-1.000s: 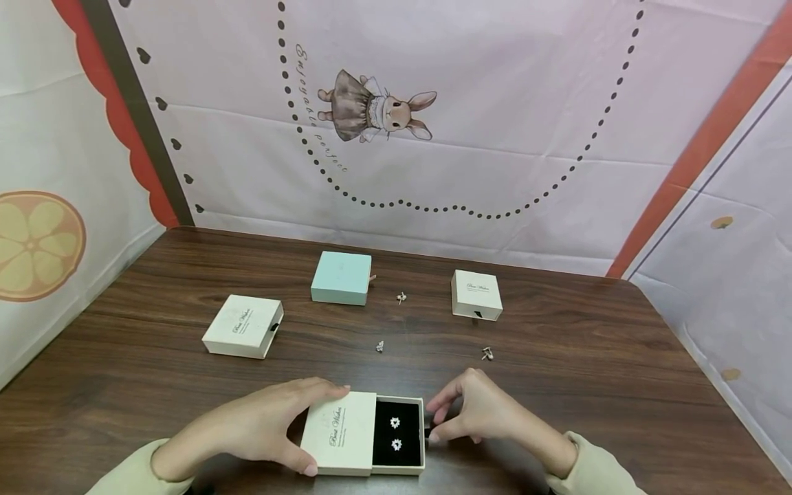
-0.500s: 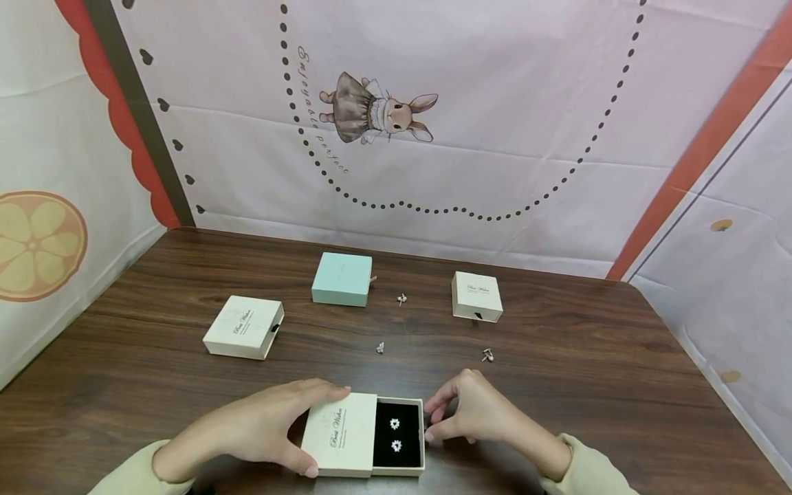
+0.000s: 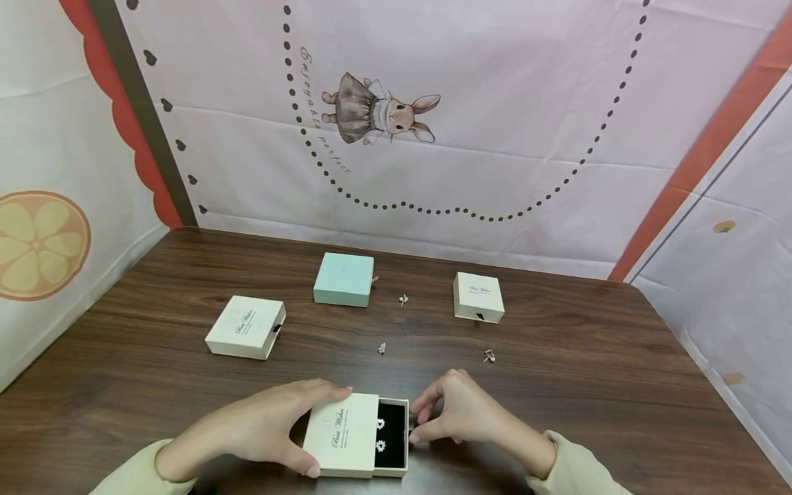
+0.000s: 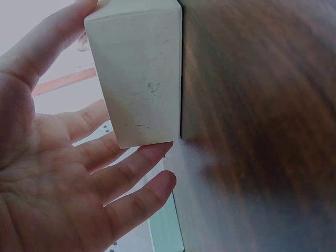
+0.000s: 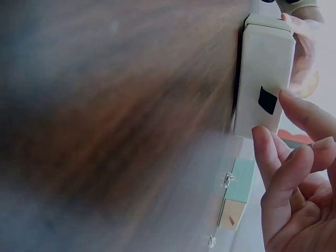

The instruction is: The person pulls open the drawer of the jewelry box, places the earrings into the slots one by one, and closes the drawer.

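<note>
A cream cardboard jewellery box [image 3: 340, 436] with "Best Wishes" lettering lies at the front of the table. Its drawer [image 3: 402, 462] sticks out partway to the right, showing a black pad [image 3: 392, 457] with two flower-shaped stud earrings [image 3: 380, 446]. My left hand [image 3: 272, 423] grips the sleeve's left part between thumb and fingers; in the left wrist view the box's plain end [image 4: 136, 84] faces the palm. My right hand [image 3: 460, 409] has its fingertips at the drawer's outer end, beside the black ribbon tab [image 5: 267, 100].
Beyond the hands stand a cream box [image 3: 246, 327] at left, a mint-green box [image 3: 344, 279] in the middle and a smaller cream box [image 3: 479, 297] at right. Small earrings lie on the wooden table: one group [image 3: 381, 348], another [image 3: 403, 300], a third [image 3: 489, 356].
The drawer has slid left into its sleeve, so less of the black pad shows. My right hand has moved left with it, while the left hand keeps its grip.
</note>
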A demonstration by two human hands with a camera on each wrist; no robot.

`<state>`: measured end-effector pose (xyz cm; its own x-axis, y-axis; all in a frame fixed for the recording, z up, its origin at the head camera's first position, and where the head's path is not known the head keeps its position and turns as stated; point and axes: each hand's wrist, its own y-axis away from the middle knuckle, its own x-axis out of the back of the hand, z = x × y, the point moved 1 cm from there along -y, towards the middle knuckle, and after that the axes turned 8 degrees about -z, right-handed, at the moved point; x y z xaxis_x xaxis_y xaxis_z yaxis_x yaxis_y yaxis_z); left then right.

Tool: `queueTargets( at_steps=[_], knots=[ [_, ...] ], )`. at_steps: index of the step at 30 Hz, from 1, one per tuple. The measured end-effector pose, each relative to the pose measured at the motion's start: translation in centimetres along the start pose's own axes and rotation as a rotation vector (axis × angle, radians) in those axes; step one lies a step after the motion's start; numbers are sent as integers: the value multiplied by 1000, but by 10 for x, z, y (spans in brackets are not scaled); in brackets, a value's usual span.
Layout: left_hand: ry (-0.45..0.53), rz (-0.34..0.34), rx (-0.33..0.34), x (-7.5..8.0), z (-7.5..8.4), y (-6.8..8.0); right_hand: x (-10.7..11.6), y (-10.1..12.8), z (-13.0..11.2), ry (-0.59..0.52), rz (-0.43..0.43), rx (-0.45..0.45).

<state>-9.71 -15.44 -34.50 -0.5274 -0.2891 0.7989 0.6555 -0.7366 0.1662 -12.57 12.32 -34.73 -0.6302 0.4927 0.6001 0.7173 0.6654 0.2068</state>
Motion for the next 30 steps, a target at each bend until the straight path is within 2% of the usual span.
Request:
queueTargets(
  at_steps=[19, 30],
  knots=[
    [-14, 1, 12, -1, 0, 0, -6, -11, -7, 21, 0, 28],
    [24, -7, 24, 0, 2, 2, -10, -17, -14, 22, -6, 52]
  ],
)
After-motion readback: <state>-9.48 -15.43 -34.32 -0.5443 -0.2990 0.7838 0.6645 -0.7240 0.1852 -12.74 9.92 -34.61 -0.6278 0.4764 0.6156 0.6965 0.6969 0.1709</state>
